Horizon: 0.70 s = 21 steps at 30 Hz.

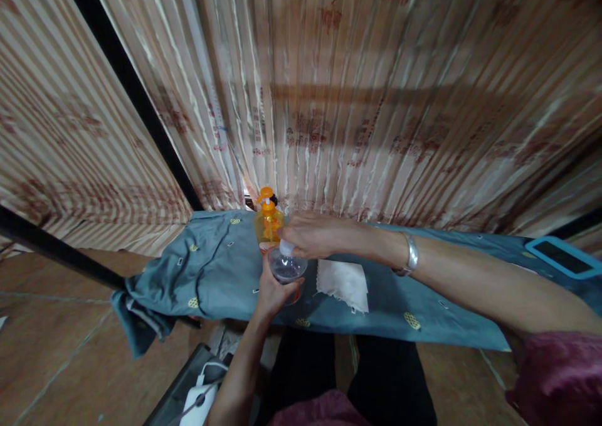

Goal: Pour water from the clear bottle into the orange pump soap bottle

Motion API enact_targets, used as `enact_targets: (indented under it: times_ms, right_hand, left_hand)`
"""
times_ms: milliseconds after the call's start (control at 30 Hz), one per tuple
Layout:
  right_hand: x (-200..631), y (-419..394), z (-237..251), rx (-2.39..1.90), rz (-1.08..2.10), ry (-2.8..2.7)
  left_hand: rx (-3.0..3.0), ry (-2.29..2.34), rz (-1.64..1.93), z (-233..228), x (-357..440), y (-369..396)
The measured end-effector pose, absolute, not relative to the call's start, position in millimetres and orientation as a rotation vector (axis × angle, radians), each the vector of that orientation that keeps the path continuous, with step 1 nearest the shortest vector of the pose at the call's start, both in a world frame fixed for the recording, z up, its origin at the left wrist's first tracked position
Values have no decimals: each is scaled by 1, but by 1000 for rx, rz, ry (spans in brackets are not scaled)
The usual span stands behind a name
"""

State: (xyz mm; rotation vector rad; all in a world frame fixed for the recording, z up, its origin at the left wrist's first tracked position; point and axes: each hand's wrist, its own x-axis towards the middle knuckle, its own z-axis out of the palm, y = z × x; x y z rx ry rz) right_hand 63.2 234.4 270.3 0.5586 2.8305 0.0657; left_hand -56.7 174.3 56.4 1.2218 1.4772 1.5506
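Note:
A clear, rounded plastic bottle (288, 269) stands at the front of the cloth-covered table. My left hand (275, 288) is wrapped around its lower side, with the thumb across the front. At the top, my right hand (305, 234) grips the bottle's white cap (286, 248); its fingertips are partly hidden. Just behind stands a yellow, see-through pump bottle (261, 226) with an orange pump head, close to my right fingers. To the right of the clear bottle lies a white cloth (342, 283) with a frayed edge.
A blue-green patterned cloth (211, 275) covers the narrow table. A blue-framed device (564, 256) lies at the far right. Pleated curtains (329, 100) hang behind, and a dark pole (136, 93) slants down at left. A white charger-like device with a cable (200, 401) is below left.

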Motion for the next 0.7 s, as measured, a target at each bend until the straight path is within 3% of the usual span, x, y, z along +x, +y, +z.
enact_targets:
  times_ms: [467,533,600,700]
  right_hand:
    - [65,233,285,559,15,2917]
    - [81,243,284,608,-276,3074]
    - [110,254,267,788,-764,3204]
    - [172,261,201,1395,-1382,3116]
  left_hand:
    - [1221,1518,1556,61,-57,172]
    - [1225,1519,1564,60,-57,172]
    - [1225,1520,1566,58,-58,173]
    - [1213,1557,1566,54,-59,173]
